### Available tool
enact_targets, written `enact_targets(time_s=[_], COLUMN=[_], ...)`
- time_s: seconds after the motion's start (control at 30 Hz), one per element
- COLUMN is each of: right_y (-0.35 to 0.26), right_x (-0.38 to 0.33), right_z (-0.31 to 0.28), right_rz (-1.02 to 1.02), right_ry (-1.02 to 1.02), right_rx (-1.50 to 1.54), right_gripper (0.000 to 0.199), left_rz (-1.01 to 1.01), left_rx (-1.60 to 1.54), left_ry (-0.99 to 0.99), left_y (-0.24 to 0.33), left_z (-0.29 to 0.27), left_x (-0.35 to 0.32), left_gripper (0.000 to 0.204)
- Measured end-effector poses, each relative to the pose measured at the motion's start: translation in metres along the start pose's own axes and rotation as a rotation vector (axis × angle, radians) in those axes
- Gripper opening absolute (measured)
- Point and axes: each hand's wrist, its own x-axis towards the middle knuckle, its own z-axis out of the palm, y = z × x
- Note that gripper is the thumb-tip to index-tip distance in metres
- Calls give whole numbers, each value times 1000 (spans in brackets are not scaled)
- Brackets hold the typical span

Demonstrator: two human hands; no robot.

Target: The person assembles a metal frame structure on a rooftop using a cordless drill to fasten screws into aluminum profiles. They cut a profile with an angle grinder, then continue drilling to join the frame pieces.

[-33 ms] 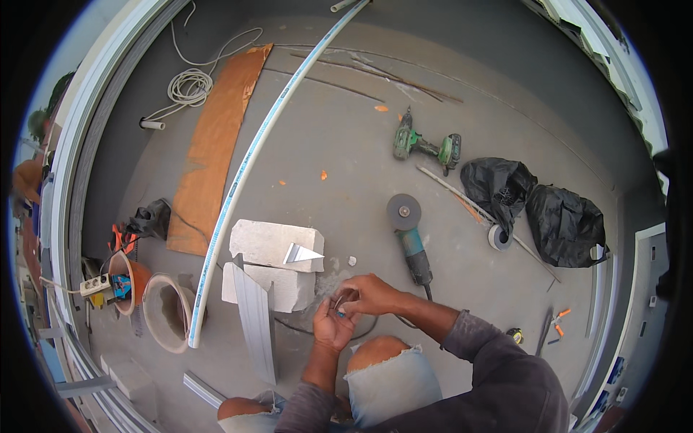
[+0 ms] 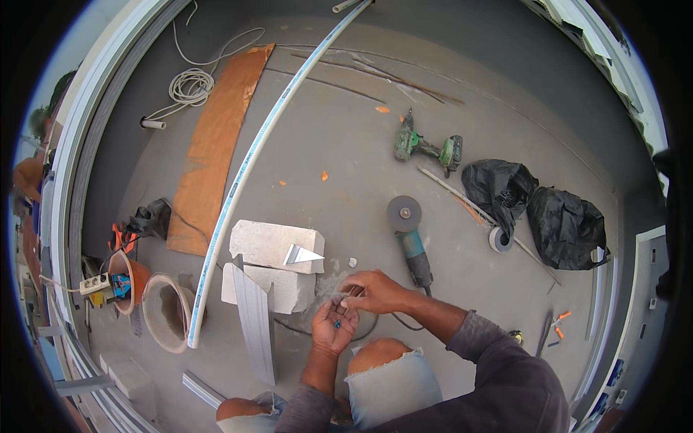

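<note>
Two small blue bits (image 2: 336, 322) in left palm (image 2: 333, 326), right fingers (image 2: 351, 297) above.

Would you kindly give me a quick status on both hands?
Left hand cupped, small blue bits in palm. Right hand pinching a small piece above it. Angle grinder beside.

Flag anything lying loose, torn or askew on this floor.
The angle grinder lies on the bare floor near the right hand, its disc exposed. Orange bits are scattered about. The jeans are torn open at the knee.
</note>
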Motion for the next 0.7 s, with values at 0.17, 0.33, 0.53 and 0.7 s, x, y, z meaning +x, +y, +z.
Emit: enact_targets(time_s=[0.17,0.33,0.53,0.7], right_y=[40,136,155,181], right_x=[81,156,192,200], right_z=[-175,-289,-300,-291], right_rz=[-27,260,668,580], right_ry=[572,560,374,507], right_rx=[-369,-1106,-1204,-1235], right_gripper=[26,60,79,76], left_rz=[-251,162,588,558], left_rx=[16,1221,2200,2310], left_ry=[-186,525,1134,1076], left_y=[37,78,105,111], left_z=[-32,-53,-52,-53], left_x=[-79,-181,-191,-134], left_gripper=[31,44,111,115])
